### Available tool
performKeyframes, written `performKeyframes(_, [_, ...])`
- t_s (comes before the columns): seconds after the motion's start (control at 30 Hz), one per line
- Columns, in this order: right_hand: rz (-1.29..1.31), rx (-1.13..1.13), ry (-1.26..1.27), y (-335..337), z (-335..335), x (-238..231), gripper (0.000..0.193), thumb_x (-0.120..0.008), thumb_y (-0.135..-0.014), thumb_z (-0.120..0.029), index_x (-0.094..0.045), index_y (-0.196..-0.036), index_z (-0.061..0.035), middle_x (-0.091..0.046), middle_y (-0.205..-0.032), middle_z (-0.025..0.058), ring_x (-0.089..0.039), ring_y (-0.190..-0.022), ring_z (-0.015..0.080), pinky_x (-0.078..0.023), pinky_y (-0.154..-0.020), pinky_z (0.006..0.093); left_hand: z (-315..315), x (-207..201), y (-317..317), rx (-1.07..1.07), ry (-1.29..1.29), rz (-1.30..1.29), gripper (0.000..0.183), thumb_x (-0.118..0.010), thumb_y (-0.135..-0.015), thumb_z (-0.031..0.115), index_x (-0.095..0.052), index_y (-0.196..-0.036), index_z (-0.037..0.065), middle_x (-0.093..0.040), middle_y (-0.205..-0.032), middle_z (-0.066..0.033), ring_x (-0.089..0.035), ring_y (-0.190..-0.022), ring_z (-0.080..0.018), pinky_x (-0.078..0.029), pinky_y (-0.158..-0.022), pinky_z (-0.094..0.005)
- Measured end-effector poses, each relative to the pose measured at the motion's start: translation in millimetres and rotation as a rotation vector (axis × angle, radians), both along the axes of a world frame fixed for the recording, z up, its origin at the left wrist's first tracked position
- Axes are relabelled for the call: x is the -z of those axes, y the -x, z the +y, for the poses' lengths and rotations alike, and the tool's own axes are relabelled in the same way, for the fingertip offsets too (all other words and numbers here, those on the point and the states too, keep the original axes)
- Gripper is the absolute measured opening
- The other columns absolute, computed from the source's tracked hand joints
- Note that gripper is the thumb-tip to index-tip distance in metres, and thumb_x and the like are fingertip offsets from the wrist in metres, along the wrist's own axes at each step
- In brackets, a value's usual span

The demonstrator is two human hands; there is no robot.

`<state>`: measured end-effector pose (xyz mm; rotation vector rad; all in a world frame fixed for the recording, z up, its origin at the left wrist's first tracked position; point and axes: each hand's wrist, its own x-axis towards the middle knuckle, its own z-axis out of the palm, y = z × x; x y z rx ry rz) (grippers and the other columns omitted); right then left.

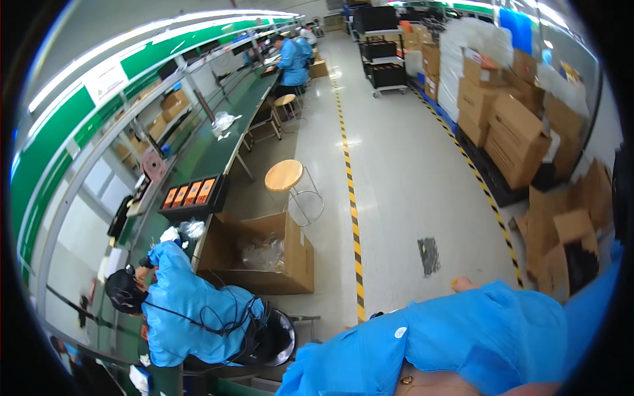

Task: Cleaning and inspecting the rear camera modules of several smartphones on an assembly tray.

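Blue sleeves (462,323) fill the lower right, lying across each other in front of me. Beyond the upper sleeve edge a small part of one hand (463,284) shows, its fingers mostly covered. Along the bottom edge bare skin (439,383) with a small gold-coloured ring (406,380) is partly visible, cut off by the frame. Which of these belongs to my left hand and which to my right hand I cannot tell. No held object can be seen, and the sleeves hide most of the fingers.
Left, a co-worker in blue (198,310) sits at a green bench (214,155); a black tray (191,197) holds orange items. Nearby stand an open carton (297,261) and a stool (284,175). Striped tape (350,191) lines the aisle; cartons (515,138) pile up right, a trolley (383,59) beyond.
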<state>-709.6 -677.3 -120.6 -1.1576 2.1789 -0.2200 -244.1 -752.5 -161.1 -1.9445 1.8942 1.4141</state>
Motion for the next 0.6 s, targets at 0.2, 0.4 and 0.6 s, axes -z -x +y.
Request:
performKeyframes(0.2, [-0.012, -0.006, 0.028, 40.5, -64.0, -32.4, 0.019, -0.051, -0.07, -0.02, -0.064, -0.074, -0.0073, -0.061, -0.076, 0.0142, -0.057, -0.065, 0.0319, -0.047, -0.06, 0.0374, -120.0, 19.5, -26.0, -0.013, 0.077, -0.027, 0.034, -0.049, -0.08, 0.03, -0.056, -0.103, 0.005, -0.056, -0.1, -0.0194, -0.051, -0.097, -0.0365, -0.041, -0.079, -0.0424])
performKeyframes(0.4, [0.122, -0.123, -0.194, 94.7, -172.3, 54.0, 0.021, -0.051, -0.071, -0.022, -0.064, -0.08, -0.0085, -0.062, -0.08, 0.0139, -0.058, -0.071, 0.0302, -0.047, -0.064, 0.037, -220.8, 17.0, -13.8, -0.042, -0.015, -0.08, 0.034, -0.049, -0.08, 0.029, -0.056, -0.102, 0.005, -0.056, -0.1, -0.0197, -0.051, -0.096, -0.0368, -0.041, -0.079, -0.0428])
performKeyframes(0.6, [0.238, -0.4, -0.258, 124.4, -376.5, 102.9, 0.023, -0.051, -0.072, -0.023, -0.064, -0.087, -0.0097, -0.062, -0.085, 0.0137, -0.059, -0.077, 0.0285, -0.046, -0.067, 0.0367, -321.8, 9.8, 24.3, -0.095, -0.071, -0.077, 0.034, -0.049, -0.08, 0.029, -0.056, -0.102, 0.005, -0.056, -0.1, -0.0199, -0.051, -0.095, -0.0371, -0.041, -0.079, -0.0431])
